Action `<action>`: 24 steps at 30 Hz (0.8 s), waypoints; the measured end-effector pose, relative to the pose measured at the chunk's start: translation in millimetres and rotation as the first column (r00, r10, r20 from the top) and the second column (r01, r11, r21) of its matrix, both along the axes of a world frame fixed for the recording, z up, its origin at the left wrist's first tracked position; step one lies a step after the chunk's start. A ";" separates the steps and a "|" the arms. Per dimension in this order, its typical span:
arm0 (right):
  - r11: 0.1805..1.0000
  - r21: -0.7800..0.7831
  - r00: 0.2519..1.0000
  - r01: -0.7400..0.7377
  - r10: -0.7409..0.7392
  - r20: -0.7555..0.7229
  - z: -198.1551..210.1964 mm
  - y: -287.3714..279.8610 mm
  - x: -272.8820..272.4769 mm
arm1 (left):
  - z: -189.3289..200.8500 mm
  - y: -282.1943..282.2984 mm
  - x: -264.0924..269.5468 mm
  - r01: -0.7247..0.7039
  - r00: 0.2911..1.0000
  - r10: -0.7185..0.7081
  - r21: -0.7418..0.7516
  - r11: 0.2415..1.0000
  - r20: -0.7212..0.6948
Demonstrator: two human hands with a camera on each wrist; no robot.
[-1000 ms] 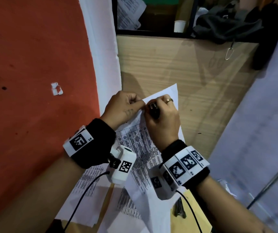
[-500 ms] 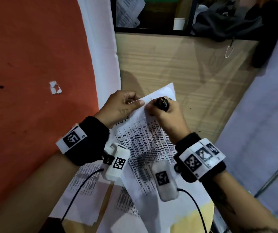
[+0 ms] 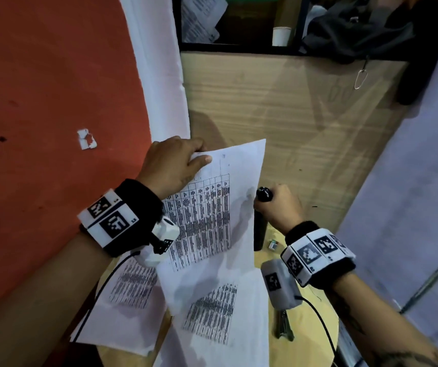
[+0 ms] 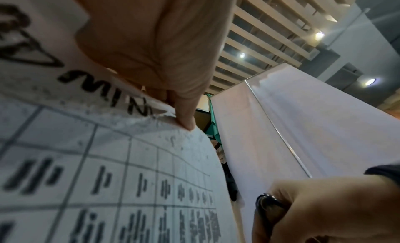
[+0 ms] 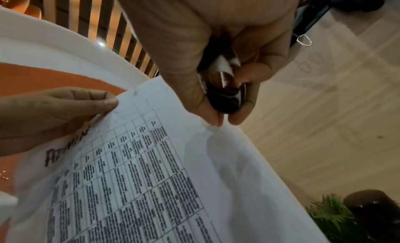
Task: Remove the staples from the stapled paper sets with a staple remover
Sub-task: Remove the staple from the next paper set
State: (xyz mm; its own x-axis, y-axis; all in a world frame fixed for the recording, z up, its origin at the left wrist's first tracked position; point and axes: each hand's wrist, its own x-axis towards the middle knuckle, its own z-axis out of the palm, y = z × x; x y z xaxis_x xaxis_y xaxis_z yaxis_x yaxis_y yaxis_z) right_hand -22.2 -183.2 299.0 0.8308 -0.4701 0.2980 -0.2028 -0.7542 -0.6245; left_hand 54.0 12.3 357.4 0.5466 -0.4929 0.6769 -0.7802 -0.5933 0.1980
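Your left hand (image 3: pixel 171 162) pinches the paper's (image 3: pixel 228 197) top corner; your right hand (image 3: pixel 278 207), gripping the remover (image 3: pixel 264 194), sits beside its right edge.

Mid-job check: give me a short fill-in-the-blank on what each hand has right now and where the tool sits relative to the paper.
1. The left hand pinches the printed paper set at its top ____ corner.
2. The black staple remover is gripped in the ____ hand.
3. In the head view the staple remover is ____ the paper's right edge, not on the sheet.
4. More printed sheets lie on the round ____ table below.

Missing words: left; right; beside; wooden
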 end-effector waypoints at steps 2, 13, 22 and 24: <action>1.000 0.010 1.000 0.009 -0.009 -0.002 -3.7 -2.2 5.1 | 0.4 2.5 0.9 -0.011 1.000 0.011 0.020 1.000 0.019; 0.786 0.539 0.950 -0.304 0.206 0.235 -1.0 -4.3 17.7 | 1.9 11.2 10.7 0.024 1.000 -0.024 0.011 1.000 0.003; 0.674 0.698 0.964 -0.242 0.082 0.254 13.5 -11.9 13.9 | 1.8 44.0 31.3 0.096 0.962 -0.144 -0.207 0.974 -0.230; 0.676 0.704 0.964 -0.220 0.043 0.261 19.5 -20.6 11.5 | -4.1 58.0 40.1 0.100 0.877 -0.270 -0.398 0.912 -0.398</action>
